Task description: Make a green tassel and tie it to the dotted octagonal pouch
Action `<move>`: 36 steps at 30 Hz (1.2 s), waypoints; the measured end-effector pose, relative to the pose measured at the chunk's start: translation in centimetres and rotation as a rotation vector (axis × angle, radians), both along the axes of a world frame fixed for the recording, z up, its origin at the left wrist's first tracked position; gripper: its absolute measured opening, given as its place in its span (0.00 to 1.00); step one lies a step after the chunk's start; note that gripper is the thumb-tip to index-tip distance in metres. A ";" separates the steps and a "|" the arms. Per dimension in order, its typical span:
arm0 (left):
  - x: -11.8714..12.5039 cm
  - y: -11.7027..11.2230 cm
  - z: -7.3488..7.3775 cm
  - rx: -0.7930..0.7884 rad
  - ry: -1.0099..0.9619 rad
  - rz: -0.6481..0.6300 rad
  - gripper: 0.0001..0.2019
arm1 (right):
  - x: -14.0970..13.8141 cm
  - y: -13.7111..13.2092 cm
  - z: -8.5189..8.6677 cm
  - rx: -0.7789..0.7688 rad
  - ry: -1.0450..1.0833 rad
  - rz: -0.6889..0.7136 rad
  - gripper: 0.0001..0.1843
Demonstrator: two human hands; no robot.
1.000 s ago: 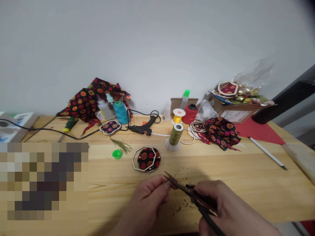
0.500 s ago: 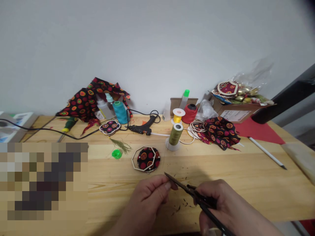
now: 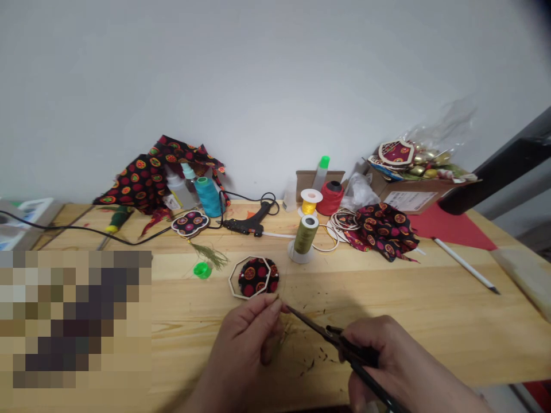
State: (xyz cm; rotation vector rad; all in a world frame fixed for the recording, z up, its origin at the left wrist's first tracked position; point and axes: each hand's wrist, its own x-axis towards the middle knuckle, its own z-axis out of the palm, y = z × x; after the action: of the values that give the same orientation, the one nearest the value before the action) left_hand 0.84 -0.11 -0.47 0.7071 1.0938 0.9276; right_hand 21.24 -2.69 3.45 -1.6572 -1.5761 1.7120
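Observation:
My right hand (image 3: 387, 361) grips black scissors (image 3: 327, 332) whose closed blades point up and left across the wooden table (image 3: 430, 310). My left hand (image 3: 247, 338) is pinched shut just at the blade tips, holding something thin that I cannot make out. Dark thread snippets (image 3: 316, 361) lie on the wood between my hands. Just beyond my left hand lies an octagonal wooden frame (image 3: 253, 277) filled with black fabric with red dots.
An olive thread cone (image 3: 305, 236), yellow spool (image 3: 310, 201), red spool (image 3: 331, 198), teal spool (image 3: 208, 196) and black glue gun (image 3: 252, 221) stand behind. Patterned fabric (image 3: 385, 229) lies right, a cardboard box (image 3: 413, 189) and white pencil (image 3: 467, 267) beyond. A green cap (image 3: 201, 270) sits left.
My left hand has lifted slightly toward the octagonal frame, its pinched fingers now at the scissor tips. The scissor blades, slightly apart a second ago, are closed.

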 end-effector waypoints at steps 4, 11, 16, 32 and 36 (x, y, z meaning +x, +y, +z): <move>0.1 0.3 0.5 0.078 0.115 0.114 0.10 | 0.1 -0.3 -0.4 -0.055 0.032 0.005 0.11; 0.5 0.6 1.3 0.117 0.216 0.022 0.11 | 0.4 -0.5 -1.1 -0.127 0.119 -0.001 0.10; 1.2 0.7 1.3 0.210 0.215 -0.048 0.15 | 0.2 -0.7 -1.1 -0.158 0.149 -0.037 0.08; 1.3 1.7 0.8 -0.010 -0.142 0.220 0.11 | 10.1 0.7 -4.4 0.409 -0.995 -0.018 0.14; 1.3 1.7 0.8 -0.029 -0.176 0.227 0.10 | 11.1 0.5 -4.7 0.458 -0.988 -0.018 0.16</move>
State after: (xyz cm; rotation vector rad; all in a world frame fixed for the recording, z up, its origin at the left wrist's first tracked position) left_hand 2.17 1.57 0.34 0.4735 1.0425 1.1430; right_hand 32.35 -2.19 -1.22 -2.3442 -2.0746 0.3704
